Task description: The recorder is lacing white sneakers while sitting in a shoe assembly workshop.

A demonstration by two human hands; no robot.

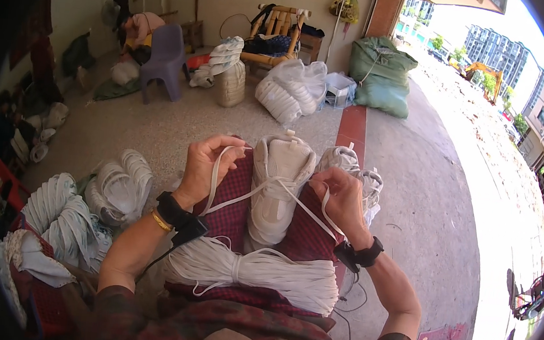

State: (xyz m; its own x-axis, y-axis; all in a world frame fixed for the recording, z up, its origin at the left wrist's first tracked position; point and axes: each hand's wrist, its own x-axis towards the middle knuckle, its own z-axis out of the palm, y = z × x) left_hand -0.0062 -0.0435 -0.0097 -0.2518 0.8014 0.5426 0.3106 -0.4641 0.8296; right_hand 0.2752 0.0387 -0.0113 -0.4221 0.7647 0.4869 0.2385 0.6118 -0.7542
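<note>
A pale beige shoe upper [274, 196] rests on my lap, its tongue end away from me. A white shoelace [242, 198] passes through it near the middle, with one length running out to each side. My left hand [207, 168] pinches the left length close to its tip. On the other side my right hand [339, 191] pinches the right length, whose tail loops down by the wrist. Nearer to me, a tied bundle of white laces [264, 273] lies across the dark red checked cloth [229, 214] on my thighs.
Several more uppers [343, 159] sit just beyond my right hand. Stacks of pale shoe parts [58, 207] are at the left. Farther off stand a purple plastic chair [164, 59], a bamboo chair [276, 36] and a green sack [381, 76]. Another person [144, 29] bends at the far left.
</note>
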